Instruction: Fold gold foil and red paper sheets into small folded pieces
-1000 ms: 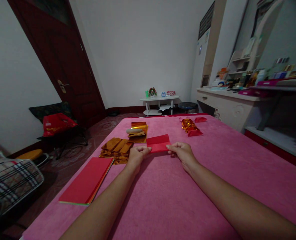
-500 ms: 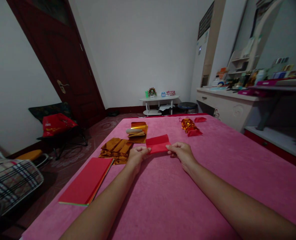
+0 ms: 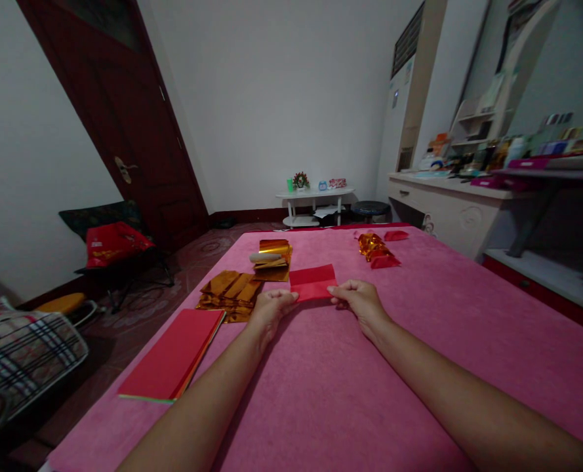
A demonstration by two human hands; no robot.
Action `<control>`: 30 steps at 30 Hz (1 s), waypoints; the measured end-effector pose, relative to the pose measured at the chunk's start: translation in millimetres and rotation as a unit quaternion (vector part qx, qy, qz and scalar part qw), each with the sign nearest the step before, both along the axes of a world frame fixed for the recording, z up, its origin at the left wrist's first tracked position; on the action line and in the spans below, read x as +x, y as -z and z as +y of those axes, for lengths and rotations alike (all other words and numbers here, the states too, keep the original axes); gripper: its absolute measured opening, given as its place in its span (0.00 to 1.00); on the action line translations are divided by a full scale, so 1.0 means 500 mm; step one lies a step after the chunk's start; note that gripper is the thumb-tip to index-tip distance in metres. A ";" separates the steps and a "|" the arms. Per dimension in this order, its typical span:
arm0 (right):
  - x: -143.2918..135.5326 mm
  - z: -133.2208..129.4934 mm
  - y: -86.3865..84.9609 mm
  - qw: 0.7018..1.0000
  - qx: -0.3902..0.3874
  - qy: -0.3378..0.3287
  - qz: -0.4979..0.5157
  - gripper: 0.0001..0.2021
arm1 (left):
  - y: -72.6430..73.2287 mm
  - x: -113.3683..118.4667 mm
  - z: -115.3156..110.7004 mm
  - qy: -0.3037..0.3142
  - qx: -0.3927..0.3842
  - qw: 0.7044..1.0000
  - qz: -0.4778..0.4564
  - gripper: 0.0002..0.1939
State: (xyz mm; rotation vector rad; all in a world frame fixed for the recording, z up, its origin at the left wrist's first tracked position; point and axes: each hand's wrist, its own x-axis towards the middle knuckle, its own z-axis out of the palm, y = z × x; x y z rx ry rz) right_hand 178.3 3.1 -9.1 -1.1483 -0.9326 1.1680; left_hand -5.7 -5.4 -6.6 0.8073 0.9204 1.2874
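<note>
A small sheet of red paper [image 3: 313,282], creased across its width, is held up between my hands over the pink cloth [image 3: 321,387]. My left hand [image 3: 274,307] pinches its near left corner between thumb and fingers. At the near right corner, my right hand [image 3: 357,298] pinches it the same way. Close to the left hand lies a pile of folded gold foil paper [image 3: 232,295]. Behind it sits another gold stack [image 3: 274,265] with a greyish rounded object [image 3: 265,258] on top. A stack of larger red paper [image 3: 176,354] with coloured edges lies beside my left forearm.
Folded gold foil pieces [image 3: 371,246] and red folded pieces [image 3: 385,261] lie at the far right of the cloth. Beyond stand a low white table [image 3: 315,194] and a dark stool [image 3: 370,208]. A dressing table [image 3: 448,203] is on the right, a chair with a red bag [image 3: 114,246] on the left.
Both hands keep their pinch on the red paper, which stays almost where it was. The whole view has shifted very slightly.
</note>
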 end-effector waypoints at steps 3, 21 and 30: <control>-0.001 -0.001 -0.003 1.000 -0.004 0.004 -0.003 0.10 | 0.001 0.001 0.000 -0.002 -0.002 1.000 0.005 0.12; 0.001 0.003 0.007 1.000 0.005 0.002 -0.001 0.13 | 0.011 0.001 0.006 -0.021 0.015 1.000 -0.010 0.10; -0.002 -0.001 0.005 1.000 0.014 0.011 -0.012 0.13 | -0.003 0.005 -0.001 -0.043 0.002 0.999 -0.008 0.09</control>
